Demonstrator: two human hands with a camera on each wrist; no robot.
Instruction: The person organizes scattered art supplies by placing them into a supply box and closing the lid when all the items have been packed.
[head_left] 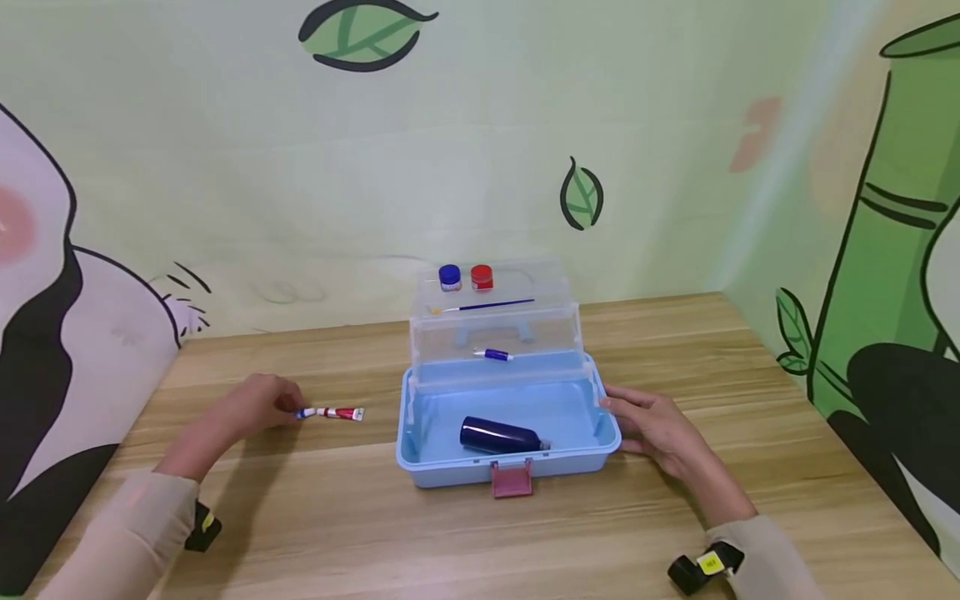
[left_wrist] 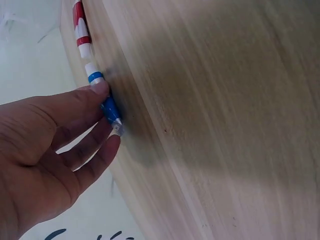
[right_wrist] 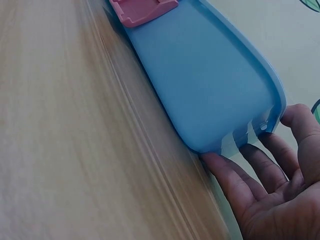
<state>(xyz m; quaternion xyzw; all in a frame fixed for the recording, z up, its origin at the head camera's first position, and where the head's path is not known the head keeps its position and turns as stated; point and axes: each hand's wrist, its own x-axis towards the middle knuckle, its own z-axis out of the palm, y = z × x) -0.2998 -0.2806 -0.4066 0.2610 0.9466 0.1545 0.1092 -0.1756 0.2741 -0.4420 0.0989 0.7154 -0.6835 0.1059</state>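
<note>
At the left, my left hand [head_left: 262, 402] pinches a small blue paint tube [left_wrist: 112, 111] between thumb and fingers, close over the wooden table. Just past its white cap lies a red and white paint tube [head_left: 341, 413], cap towards the blue one. My right hand [head_left: 660, 429] rests against the right end of a light blue plastic box [head_left: 510, 477], thumb at the rim and fingertips on the outer wall. The box stands open with a pink latch [head_left: 512, 481] in front. A dark blue bottle [head_left: 498, 436] lies on its side within.
Behind the box's base rises its clear upper part [head_left: 431, 337]. A blue-lidded jar [head_left: 450, 277], a red-lidded jar [head_left: 482, 277], a thin paintbrush [head_left: 487, 306] and a short blue pen-like item [head_left: 495, 355] show there. A printed wall cloth [head_left: 300, 167] hangs behind the table [head_left: 322, 517].
</note>
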